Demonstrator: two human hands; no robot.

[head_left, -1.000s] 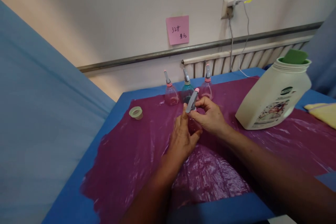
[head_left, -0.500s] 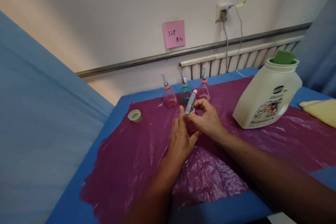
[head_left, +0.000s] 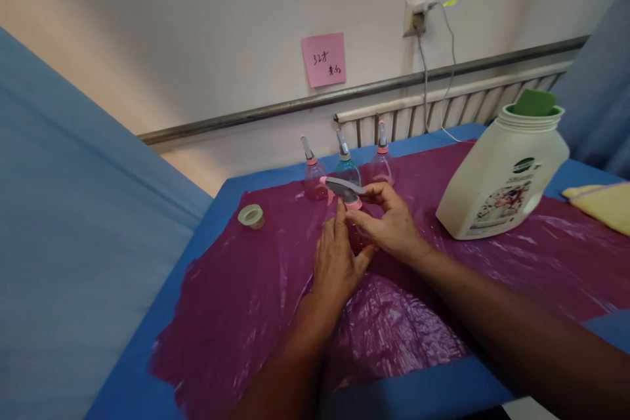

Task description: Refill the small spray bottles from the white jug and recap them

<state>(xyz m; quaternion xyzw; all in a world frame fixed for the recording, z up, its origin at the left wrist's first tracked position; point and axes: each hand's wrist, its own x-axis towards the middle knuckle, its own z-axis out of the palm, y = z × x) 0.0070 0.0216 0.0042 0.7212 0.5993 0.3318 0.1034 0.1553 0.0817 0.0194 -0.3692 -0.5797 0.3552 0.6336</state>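
Between my hands stands a small spray bottle (head_left: 358,236) with a clear, pinkish body and a grey and pink spray head (head_left: 344,188). My left hand (head_left: 338,256) is curled round the bottle's body from the left. With thumb and fingers, my right hand (head_left: 391,222) grips the spray head near its pink collar. The spray nozzle points left. Behind it, in a row, are a clear spray bottle with a pink collar (head_left: 315,178), a teal one (head_left: 348,169) and another clear one (head_left: 382,163). My fingers hide most of the held bottle.
A large cream jug (head_left: 502,177) with a green scoop or spout (head_left: 534,104) in its mouth stands at the right, near a yellow cloth (head_left: 603,205). A pale greenish cap (head_left: 251,216) lies left. Purple plastic sheeting (head_left: 236,315) covers the blue table. A wall stands behind.
The spray head in my right hand has turned: its pink nozzle pointed up and away before and now points left. My left hand has stayed on the bottle's body.
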